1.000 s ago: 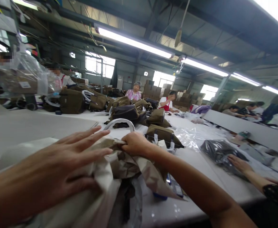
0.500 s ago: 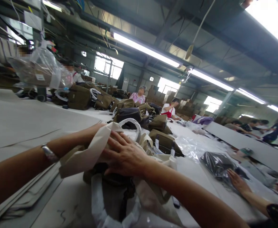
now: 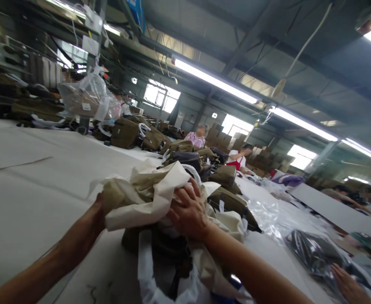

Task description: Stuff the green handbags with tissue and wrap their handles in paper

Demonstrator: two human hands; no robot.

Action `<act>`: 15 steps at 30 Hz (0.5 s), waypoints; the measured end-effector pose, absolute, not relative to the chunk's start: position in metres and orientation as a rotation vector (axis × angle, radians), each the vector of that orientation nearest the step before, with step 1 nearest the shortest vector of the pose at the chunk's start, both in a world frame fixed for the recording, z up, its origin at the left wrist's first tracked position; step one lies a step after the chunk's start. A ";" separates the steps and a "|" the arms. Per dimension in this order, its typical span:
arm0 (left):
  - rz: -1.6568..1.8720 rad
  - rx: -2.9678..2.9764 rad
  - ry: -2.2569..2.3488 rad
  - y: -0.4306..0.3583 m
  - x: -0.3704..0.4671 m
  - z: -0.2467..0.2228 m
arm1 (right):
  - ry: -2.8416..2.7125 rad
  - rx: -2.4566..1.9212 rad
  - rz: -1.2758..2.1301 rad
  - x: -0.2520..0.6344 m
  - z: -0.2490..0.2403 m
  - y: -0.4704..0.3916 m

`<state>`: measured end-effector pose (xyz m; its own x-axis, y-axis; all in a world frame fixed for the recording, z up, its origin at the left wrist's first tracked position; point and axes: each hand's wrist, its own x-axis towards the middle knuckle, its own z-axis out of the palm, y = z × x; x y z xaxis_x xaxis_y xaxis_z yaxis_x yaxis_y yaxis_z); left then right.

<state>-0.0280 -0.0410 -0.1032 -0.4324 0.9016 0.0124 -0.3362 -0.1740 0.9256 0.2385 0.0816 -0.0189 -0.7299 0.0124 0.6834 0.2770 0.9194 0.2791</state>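
Note:
A crumpled cream cloth (image 3: 141, 215) bunches over an olive-green bag (image 3: 131, 240) in front of me. The bag's handle (image 3: 147, 270), wrapped in white, hangs towards me. My right hand (image 3: 190, 211) lies on the cloth at the bag's top, its fingers bent and gripping a fold. At the left end of the cloth, my left hand (image 3: 98, 211) reaches in against it; its fingers are hidden behind the fabric. How the cloth joins the bag is covered by folds and my right hand.
Several olive bags (image 3: 225, 175) line the table (image 3: 46, 181) beyond my hands. Clear plastic (image 3: 268, 215) lies to the right. Another person's hand (image 3: 347, 280) touches a dark plastic-wrapped item (image 3: 315, 249). A filled plastic bag (image 3: 87, 99) hangs by a post.
My left hand has drawn back to the cloth's left end. The cloth is more bunched and raised. My right hand's spread fingers have curled. The view has turned left.

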 end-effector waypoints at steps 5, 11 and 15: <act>1.837 0.737 0.873 -0.032 0.036 -0.037 | -2.533 -0.284 -0.293 0.220 -0.023 0.086; 1.534 1.104 0.570 -0.030 0.047 -0.022 | -2.479 -0.284 0.001 0.228 -0.032 0.092; 1.784 1.108 0.908 -0.029 0.009 -0.038 | -2.318 -0.218 0.208 0.238 -0.028 0.090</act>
<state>0.0086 -0.0287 -0.0384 -0.2686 0.9062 0.3267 -0.2694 -0.3963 0.8777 0.2381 0.0901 -0.0283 -0.6793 0.2208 0.6999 0.0925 0.9718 -0.2168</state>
